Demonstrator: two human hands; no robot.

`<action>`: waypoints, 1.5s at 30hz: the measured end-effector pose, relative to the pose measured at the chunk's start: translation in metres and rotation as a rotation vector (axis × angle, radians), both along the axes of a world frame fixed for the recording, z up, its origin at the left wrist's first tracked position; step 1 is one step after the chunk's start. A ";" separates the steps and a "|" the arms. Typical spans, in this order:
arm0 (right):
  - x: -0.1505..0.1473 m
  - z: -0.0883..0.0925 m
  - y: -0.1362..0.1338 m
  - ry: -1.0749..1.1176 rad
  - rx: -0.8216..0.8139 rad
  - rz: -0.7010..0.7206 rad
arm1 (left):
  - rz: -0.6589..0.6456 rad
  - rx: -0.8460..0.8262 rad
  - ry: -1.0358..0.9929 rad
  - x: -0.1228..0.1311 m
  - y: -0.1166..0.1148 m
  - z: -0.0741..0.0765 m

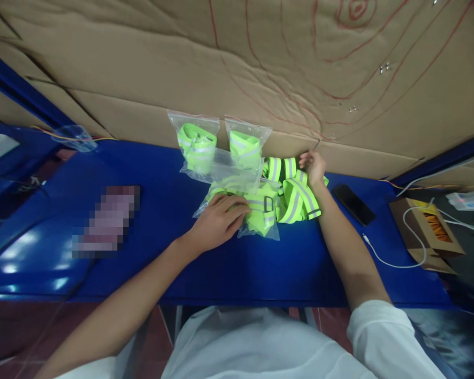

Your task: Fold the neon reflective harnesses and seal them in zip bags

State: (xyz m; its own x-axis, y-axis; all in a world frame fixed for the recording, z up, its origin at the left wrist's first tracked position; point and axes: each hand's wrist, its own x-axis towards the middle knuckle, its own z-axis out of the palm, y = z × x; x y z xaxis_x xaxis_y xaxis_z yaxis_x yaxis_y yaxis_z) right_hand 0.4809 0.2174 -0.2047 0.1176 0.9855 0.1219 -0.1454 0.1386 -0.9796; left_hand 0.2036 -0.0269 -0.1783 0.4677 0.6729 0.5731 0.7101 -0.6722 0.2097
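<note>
My left hand [220, 220] rests on the bagged yellow-green reflective straps at the middle of the blue table, fingers bent over them; whether it grips anything is hidden. Under its fingertips lies a bagged strap [263, 208] with a black buckle. My right hand [314, 166] is at the back edge by the cardboard, fingers curled, just beyond a pile of loose reflective straps [296, 197]; what it holds, if anything, cannot be made out. Two clear zip bags with rolled straps, one on the left [197, 147] and one on the right [245, 149], lean at the back.
Cardboard [150, 68] with red lines rises behind the blue table [221, 273]. A black phone [353, 204], white cable [395, 265] and open carton [422, 226] lie right. At left are a blurred-out rectangular object [108, 218] and a clear plastic cup [75, 138].
</note>
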 end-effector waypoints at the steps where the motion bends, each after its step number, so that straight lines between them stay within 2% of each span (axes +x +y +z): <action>1: 0.001 0.000 0.000 0.005 0.007 0.003 | 0.001 0.000 0.001 0.000 0.000 0.000; 9: 0.007 0.003 0.009 0.099 -0.027 -0.032 | -0.023 0.000 -0.013 -0.002 -0.001 0.001; 15: 0.019 0.006 0.009 0.057 -0.040 -0.025 | -0.018 -0.035 -0.005 -0.003 -0.001 0.001; 20: 0.012 0.009 0.003 -0.007 -0.017 -0.073 | -0.020 -0.047 0.006 -0.003 -0.001 0.003; 23: 0.011 0.012 -0.016 -0.097 -0.007 -0.064 | -0.027 -0.045 0.024 -0.004 -0.001 0.004; 29: 0.033 0.016 -0.098 -0.439 0.036 0.013 | -0.030 -0.017 0.039 -0.003 -0.004 0.004; 32: 0.038 0.017 -0.125 -0.606 0.082 0.116 | -0.020 -0.010 0.031 -0.002 -0.004 0.003; 35: 0.035 0.016 -0.133 -0.714 0.125 0.224 | -0.016 -0.020 0.025 -0.002 -0.003 0.003; 41: 0.026 0.015 -0.139 -0.858 0.237 0.261 | -0.021 -0.031 0.033 -0.003 -0.001 0.003; 45: 0.026 0.030 -0.145 -0.921 0.280 0.353 | -0.029 -0.029 0.030 -0.004 -0.002 0.002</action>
